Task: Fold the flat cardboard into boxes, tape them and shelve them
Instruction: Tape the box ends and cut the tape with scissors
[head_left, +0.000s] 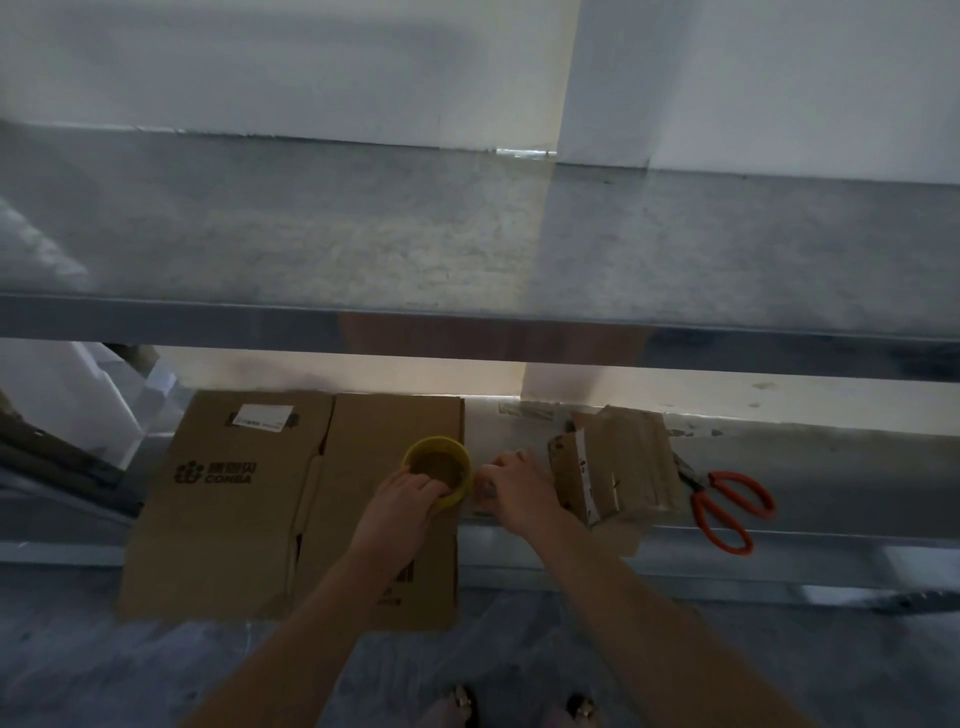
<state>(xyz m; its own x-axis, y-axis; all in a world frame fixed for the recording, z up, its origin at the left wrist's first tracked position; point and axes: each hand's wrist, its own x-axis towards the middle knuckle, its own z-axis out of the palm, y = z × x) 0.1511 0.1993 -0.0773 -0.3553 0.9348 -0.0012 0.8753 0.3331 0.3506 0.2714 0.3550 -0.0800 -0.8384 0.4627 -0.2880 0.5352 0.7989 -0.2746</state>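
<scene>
A flat brown cardboard (244, 509) with a printed logo lies on the lower shelf and juts over its front edge. On its right part sits a yellow roll of tape (439, 467). My left hand (408, 493) grips the roll, fingers hooked into its core. My right hand (514, 488) is just right of the roll with fingers curled, seemingly pinching the tape's loose end; the tape itself is too faint to make out. A small taped cardboard box (618, 467) sits to the right of my right hand.
Orange-handled scissors (727, 506) lie on the lower shelf (831, 467) right of the small box. A grey metal upper shelf (467, 249) spans the view above. White foam pieces (93, 400) stand at the far left. My feet show at the bottom.
</scene>
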